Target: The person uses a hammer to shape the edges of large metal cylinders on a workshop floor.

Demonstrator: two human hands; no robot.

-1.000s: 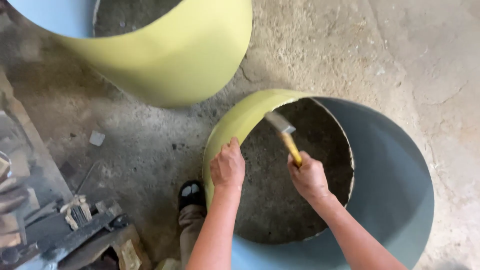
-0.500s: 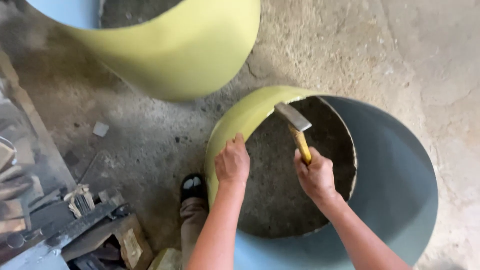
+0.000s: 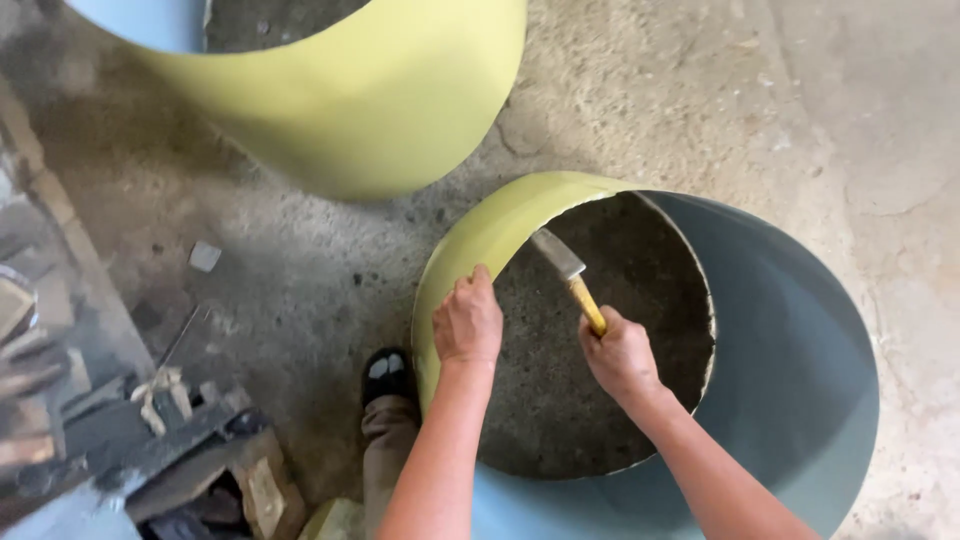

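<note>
Gripping the hammer (image 3: 572,278), the right hand (image 3: 620,352) has swung it lower toward the rim. Left hand (image 3: 467,322) fingers stay curled over the cylinder (image 3: 800,330) edge, steadying it.

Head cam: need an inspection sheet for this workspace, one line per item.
Surface: rough concrete floor, gritty and cracked.
Job's things: open sheet-metal cylinder, yellow-green outside, grey-blue inside, standing on the floor; hammer with yellow handle, head near the inside of the rim.
Clutter: small pale chip on the floor; pile of metal scrap and tools at lower left.
Grippers: left hand grips the cylinder rim; right hand holds the hammer handle.
Cables: nothing seen.
Surroundings: second cylinder of the same kind behind; person's dark shoe beside the near cylinder.
</note>
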